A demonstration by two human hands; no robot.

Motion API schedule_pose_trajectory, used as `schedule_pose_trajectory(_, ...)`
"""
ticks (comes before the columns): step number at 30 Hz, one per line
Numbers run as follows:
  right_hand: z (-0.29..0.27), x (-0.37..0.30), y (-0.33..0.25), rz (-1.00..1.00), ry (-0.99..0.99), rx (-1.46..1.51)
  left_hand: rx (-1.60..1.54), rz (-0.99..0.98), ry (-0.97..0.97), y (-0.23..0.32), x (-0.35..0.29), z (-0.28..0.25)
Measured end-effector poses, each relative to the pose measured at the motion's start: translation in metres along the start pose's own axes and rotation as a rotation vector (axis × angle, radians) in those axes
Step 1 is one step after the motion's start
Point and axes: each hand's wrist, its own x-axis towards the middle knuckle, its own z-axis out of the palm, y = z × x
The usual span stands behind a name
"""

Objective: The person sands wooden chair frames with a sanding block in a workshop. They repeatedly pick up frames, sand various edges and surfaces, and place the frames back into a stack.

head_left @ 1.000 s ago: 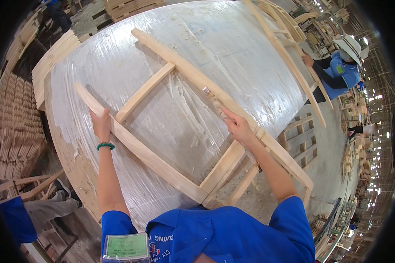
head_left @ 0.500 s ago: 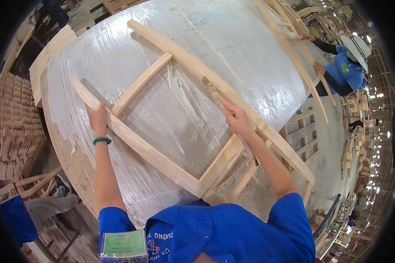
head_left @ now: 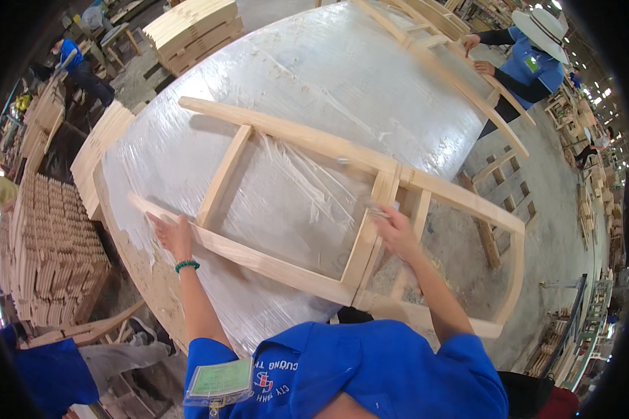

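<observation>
A pale wooden chair frame [head_left: 279,269], with two long rails joined by crosspieces, lies on the plastic-covered table [head_left: 293,77]. Its curved end reaches past the table edge on the right. My left hand [head_left: 175,236] is at the left end of the near rail, thumb on the inner side, fingers along the outer side; that rail end is blurred. Over the double crosspiece, my right hand [head_left: 397,234] is closed round a slim, stained stick-like tool [head_left: 379,211]. The tool is seen nearly end-on and smeared, so its kind cannot be told.
Across the table a co-worker [head_left: 531,66] in a wide hat handles another wooden frame [head_left: 461,80]. Stacked wooden parts stand left [head_left: 52,251] and at the back [head_left: 192,31]. A slatted pallet [head_left: 493,202] lies on the floor right. Another person's blue sleeve [head_left: 52,377] is lower left.
The chair frame has turned so its far rail lies flatter across the view. My right hand has moved down toward the double crosspiece, tipping the tool from lengthwise view to nearly end-on.
</observation>
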Motion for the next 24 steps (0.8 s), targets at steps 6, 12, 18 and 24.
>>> schedule_pose_trajectory(6,-0.046,-0.076,0.029,0.171,0.345,0.232,0.411,0.546,-0.124,-0.141,-0.101,-0.089)
schedule_pose_trajectory(12,-0.064,-0.037,0.038,0.265,0.222,0.152,0.354,0.608,-0.628,-0.13,-0.234,-0.19)
schedule_pose_trajectory(18,-0.037,0.004,-0.021,0.142,0.011,0.15,0.14,0.464,-0.613,-0.143,-0.357,-0.174)
schedule_pose_trajectory(24,0.03,-0.04,-0.05,0.329,-0.368,0.075,0.098,0.386,-0.614,-0.071,-0.425,-0.127)
